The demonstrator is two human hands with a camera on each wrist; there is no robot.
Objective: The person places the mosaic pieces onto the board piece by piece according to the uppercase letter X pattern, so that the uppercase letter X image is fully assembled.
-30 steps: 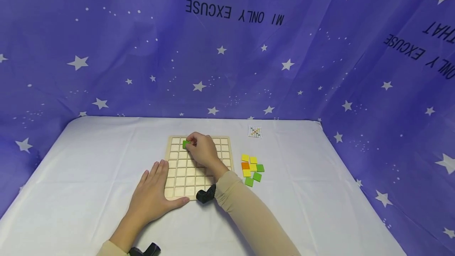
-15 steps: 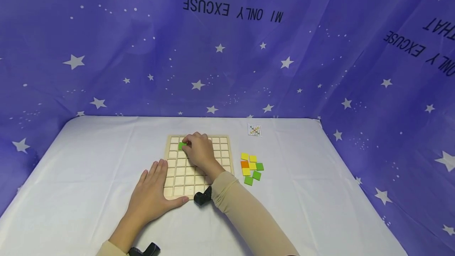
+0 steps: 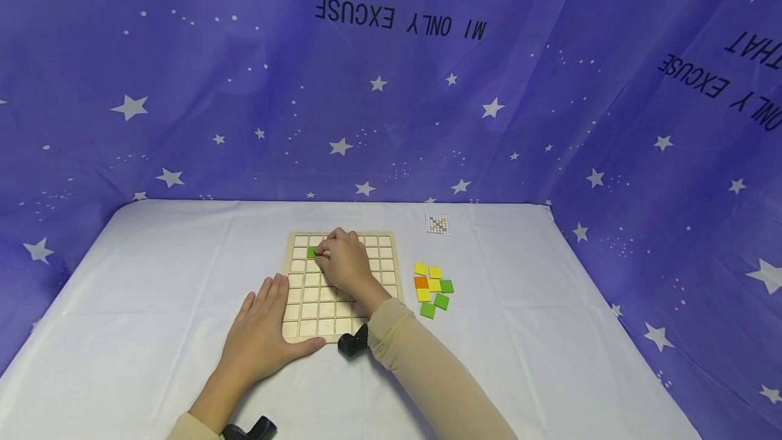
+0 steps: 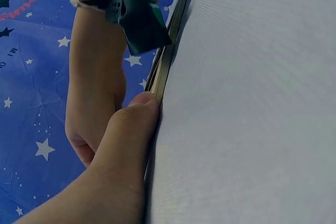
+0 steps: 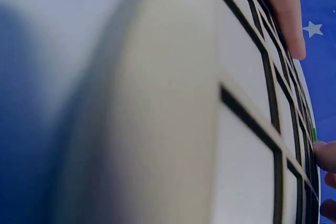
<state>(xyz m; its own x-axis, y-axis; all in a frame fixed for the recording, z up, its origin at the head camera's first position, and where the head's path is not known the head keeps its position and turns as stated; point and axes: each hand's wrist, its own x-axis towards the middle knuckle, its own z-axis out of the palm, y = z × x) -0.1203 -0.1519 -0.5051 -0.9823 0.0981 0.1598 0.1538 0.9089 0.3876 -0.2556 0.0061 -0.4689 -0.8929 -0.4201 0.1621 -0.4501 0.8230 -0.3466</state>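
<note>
A wooden grid board (image 3: 310, 277) lies on the white table. My left hand (image 3: 259, 335) is spread at its near left corner, fingers along the left side and thumb at the front edge. In the left wrist view, the left thumb (image 4: 128, 135) presses that edge. Over the board's upper part, my right hand (image 3: 347, 260) has curled fingers and pinches a green tile (image 3: 311, 252) at its right side. That tile sits in or on a cell near the far left corner. The right fingertips (image 5: 325, 156) meet the green tile at the edge of the right wrist view.
Right of the board lie loose square tiles: several yellow tiles (image 3: 435, 273), an orange tile (image 3: 421, 282) and several green tiles (image 3: 441, 301). Behind them is a small printed pattern card (image 3: 438, 224). A purple star-printed cloth (image 3: 275, 87) hangs behind the table.
My right hand has shifted slightly left and towards me with the green tile, from the board's far row into the second row. The left hand stays in place.
</note>
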